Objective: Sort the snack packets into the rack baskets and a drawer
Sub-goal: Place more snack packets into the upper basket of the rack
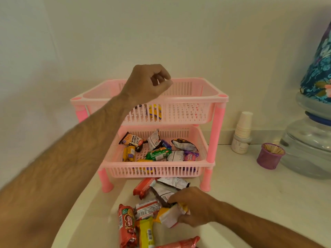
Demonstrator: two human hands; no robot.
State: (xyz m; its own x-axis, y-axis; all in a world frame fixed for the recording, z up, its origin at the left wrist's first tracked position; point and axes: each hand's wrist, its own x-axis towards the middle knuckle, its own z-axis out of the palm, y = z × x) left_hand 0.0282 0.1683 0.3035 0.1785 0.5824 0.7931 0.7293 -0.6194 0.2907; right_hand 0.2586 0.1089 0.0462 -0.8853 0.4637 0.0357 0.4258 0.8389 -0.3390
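Part sorted: lower basket (pixel 157 167) well filled, pile (pixel 143 217) remains on surface. Left hand (pixel 148 85) curled, empty; right hand (pixel 193 206) grips packet (pixel 170 216).

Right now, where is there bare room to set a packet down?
The right half of the pink plastic top basket shows bare floor. Bare white counter lies between the rack's right leg and the purple toothpick cup. The lower basket and the packet pile are crowded.

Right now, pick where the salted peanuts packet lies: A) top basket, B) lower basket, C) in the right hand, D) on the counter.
B: the salted peanuts packet lies at the left of the lower basket, among other packets.
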